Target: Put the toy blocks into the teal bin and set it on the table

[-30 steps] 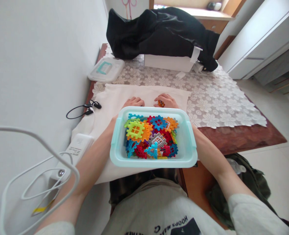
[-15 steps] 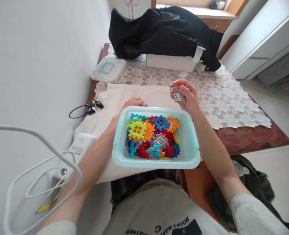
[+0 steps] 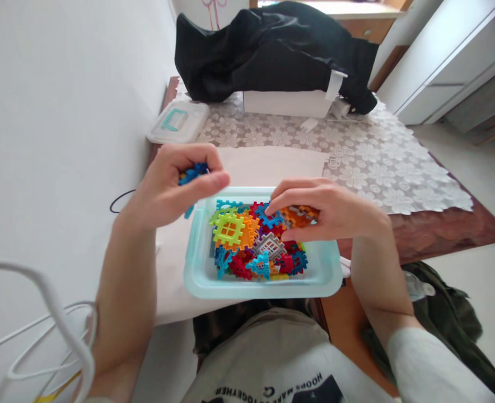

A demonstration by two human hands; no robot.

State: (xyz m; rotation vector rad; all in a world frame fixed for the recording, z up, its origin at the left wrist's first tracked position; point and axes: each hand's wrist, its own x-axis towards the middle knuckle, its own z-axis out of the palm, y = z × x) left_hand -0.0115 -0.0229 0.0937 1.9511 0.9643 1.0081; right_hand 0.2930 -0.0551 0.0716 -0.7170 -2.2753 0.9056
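While left fingers grip blue plastic, right fingers splay over a tub on cream cloth.

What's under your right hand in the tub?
Under the right hand, orange pieces and a blue piece show in the tub; the tub floor there is covered by the pile.

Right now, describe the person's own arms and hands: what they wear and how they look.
The left hand and the right hand are bare: no gloves, and no ring or watch shows. The forearms are bare too and run up into the sleeves of a pale grey T-shirt. The right sleeve shows clearly; the left barely enters the frame. The shirt has dark printed lettering.
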